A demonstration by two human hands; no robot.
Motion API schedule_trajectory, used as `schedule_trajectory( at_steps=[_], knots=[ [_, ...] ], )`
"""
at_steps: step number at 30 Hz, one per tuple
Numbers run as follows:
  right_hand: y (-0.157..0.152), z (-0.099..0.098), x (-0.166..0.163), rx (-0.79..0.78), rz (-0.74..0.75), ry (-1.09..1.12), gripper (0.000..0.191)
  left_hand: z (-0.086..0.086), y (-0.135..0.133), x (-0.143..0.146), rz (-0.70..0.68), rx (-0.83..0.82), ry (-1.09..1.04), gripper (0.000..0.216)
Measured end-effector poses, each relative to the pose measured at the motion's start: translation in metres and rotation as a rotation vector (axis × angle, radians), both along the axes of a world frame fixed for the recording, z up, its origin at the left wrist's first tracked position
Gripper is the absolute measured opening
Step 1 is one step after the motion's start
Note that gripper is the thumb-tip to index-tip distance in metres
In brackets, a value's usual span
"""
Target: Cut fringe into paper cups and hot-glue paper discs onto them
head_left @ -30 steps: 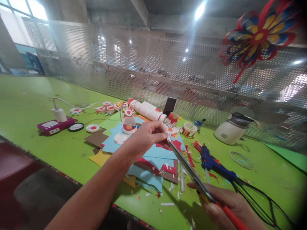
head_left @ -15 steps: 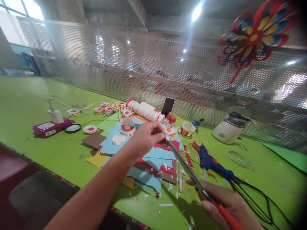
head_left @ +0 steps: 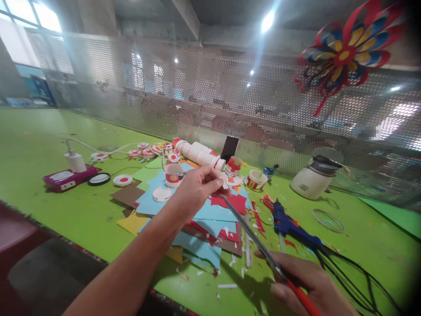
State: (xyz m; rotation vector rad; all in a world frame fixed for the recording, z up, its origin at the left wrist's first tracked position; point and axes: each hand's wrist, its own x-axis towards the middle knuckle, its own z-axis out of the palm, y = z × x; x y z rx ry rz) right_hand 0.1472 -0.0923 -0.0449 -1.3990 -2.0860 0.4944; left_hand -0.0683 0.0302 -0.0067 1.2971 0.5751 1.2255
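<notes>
"How did the workplace look?"

"A green tabletop (head_left: 371,237), littered with paper clippings, stood against a perforated metal screen (head_left: 197,101). A red, blue and yellow paper flower (head_left: 345,56) hung at upper right, and a ceiling lamp (head_left: 267,21) was lit."

"And the containers?"

"A red-and-white paper cup (head_left: 173,179) stood on the coloured sheets (head_left: 158,205), a red-and-yellow one (head_left: 255,186) farther right, then a white jar (head_left: 307,183) with a dark top. I couldn't tell what any held."

"The hands?"

"The left hand (head_left: 205,182) pinched a small white paper piece (head_left: 224,179) above the sheets. The right hand (head_left: 301,274) had its fingers curled round the red-handled scissors (head_left: 246,227), whose tip was near the left fingertips."
</notes>
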Motion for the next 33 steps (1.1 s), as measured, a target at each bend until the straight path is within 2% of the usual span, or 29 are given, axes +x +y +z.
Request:
schedule_trajectory(
  at_steps=[4,8,14,23,33],
  knots=[
    [0.002,-0.006,0.006,0.093,-0.058,-0.045,0.044,0.0,-0.001,0.002,-0.004,-0.01,-0.003,0.009],
    [0.003,-0.003,0.004,0.078,-0.02,-0.065,0.045,0.0,-0.002,0.005,-0.016,-0.02,-0.037,0.011],
    [0.003,-0.001,-0.001,0.108,-0.046,-0.102,0.049,-0.003,-0.009,0.015,0.062,-0.058,-0.099,0.009],
    [0.003,-0.008,-0.005,0.236,-0.095,0.007,0.048,-0.007,-0.018,0.027,0.133,-0.04,-0.235,0.009],
    [0.002,-0.008,-0.006,0.179,-0.125,0.021,0.054,-0.009,-0.019,0.033,0.192,-0.08,-0.279,0.009]
  ],
)
